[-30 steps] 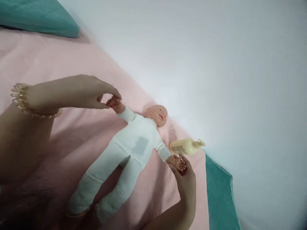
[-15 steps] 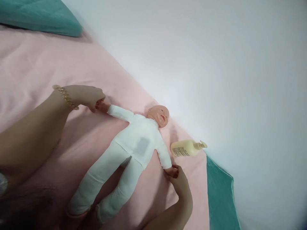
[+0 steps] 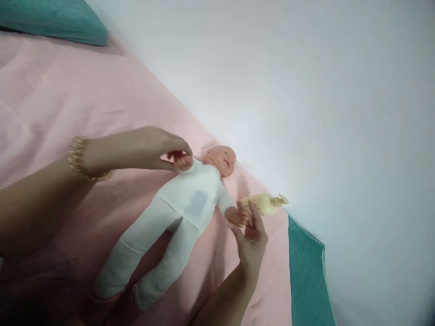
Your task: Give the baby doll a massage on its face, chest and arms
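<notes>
A baby doll (image 3: 185, 192) in white clothes lies on its back, a grey patch on its front and its bald head pointing away from me. My left hand (image 3: 163, 147), with a beaded bracelet on the wrist, is closed around one of the doll's hands beside its shoulder. On the other side, my right hand (image 3: 253, 240) grips the doll's other hand between thumb and fingers. The doll's forearms are raised off the bed, while its legs stretch toward me.
A pale yellow pump bottle (image 3: 268, 203) lies on its side just beyond my right hand. Pink bedding (image 3: 84, 90) spreads beneath, with a green pillow (image 3: 57, 20) at upper left and green cloth (image 3: 306, 271) at lower right. A white wall (image 3: 322, 113) borders the bed.
My left hand has brought the doll's hand inward from its outstretched position to beside the shoulder. The doll's other arm is lifted and bent up, with my right hand still at it.
</notes>
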Tool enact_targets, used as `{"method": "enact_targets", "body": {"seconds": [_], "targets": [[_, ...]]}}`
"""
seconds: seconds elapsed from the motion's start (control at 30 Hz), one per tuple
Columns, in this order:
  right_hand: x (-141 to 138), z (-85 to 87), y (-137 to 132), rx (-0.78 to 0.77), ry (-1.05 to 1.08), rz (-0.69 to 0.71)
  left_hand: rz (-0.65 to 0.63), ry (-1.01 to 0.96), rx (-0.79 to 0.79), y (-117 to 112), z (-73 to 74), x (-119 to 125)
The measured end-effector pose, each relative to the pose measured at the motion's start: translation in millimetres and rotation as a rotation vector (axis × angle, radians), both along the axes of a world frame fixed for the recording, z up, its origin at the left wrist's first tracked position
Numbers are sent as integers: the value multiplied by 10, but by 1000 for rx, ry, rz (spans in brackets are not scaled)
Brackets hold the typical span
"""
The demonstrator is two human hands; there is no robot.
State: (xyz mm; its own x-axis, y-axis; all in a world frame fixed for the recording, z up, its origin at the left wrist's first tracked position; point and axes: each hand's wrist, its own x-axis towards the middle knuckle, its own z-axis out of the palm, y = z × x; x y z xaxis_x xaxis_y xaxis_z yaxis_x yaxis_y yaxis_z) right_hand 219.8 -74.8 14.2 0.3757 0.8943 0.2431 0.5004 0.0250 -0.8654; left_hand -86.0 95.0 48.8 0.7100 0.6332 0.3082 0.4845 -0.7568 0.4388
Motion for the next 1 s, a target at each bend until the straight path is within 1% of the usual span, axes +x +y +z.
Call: {"method": "enact_targets", "body": {"seconds": [0.03, 0.1, 0.17, 0.23, 0.3, 0.4, 0.5, 0.6, 0.67, 0.73, 0.8, 0.83, 0.9, 0.93, 1.0], "targets": [[-111, -27, 46, -9, -24, 83, -81, 3, -44, -39, -6, 93], [-319, -84, 119, -88, -121, 190, -211, 12, -63, -116, -64, 256], [-482, -130, 162, -143, -265, 244, -295, 17, -22, -196, -148, 384], [-584, -157, 179, -155, -400, 272, -344, 16, 42, -274, -218, 471], [-632, -164, 182, -146, -487, 298, -375, 36, 112, -339, -264, 520], [-655, -154, 179, -141, -542, 325, -392, 73, 207, -401, -309, 553], [-673, -156, 183, -140, -554, 339, -398, 96, 235, -443, -386, 595], [-689, -178, 191, -151, -543, 353, -380, 56, 268, -486, -484, 663], [-686, -186, 193, -153, -538, 372, -350, 1, 298, -502, -502, 686], [-661, -169, 184, -152, -528, 389, -336, 4, 302, -492, -438, 651], [-607, -114, 157, -149, -489, 368, -324, 70, 271, -446, -296, 543], [-567, -75, 135, -144, -467, 335, -307, 105, 237, -411, -210, 464], [-459, 18, 75, -131, -459, 216, -227, 105, 151, -321, -47, 275], [-393, 65, 38, -130, -478, 135, -164, 83, 104, -270, 19, 175], [-239, 146, -47, -160, -538, -38, 24, 38, 67, -163, 110, -19]]}}
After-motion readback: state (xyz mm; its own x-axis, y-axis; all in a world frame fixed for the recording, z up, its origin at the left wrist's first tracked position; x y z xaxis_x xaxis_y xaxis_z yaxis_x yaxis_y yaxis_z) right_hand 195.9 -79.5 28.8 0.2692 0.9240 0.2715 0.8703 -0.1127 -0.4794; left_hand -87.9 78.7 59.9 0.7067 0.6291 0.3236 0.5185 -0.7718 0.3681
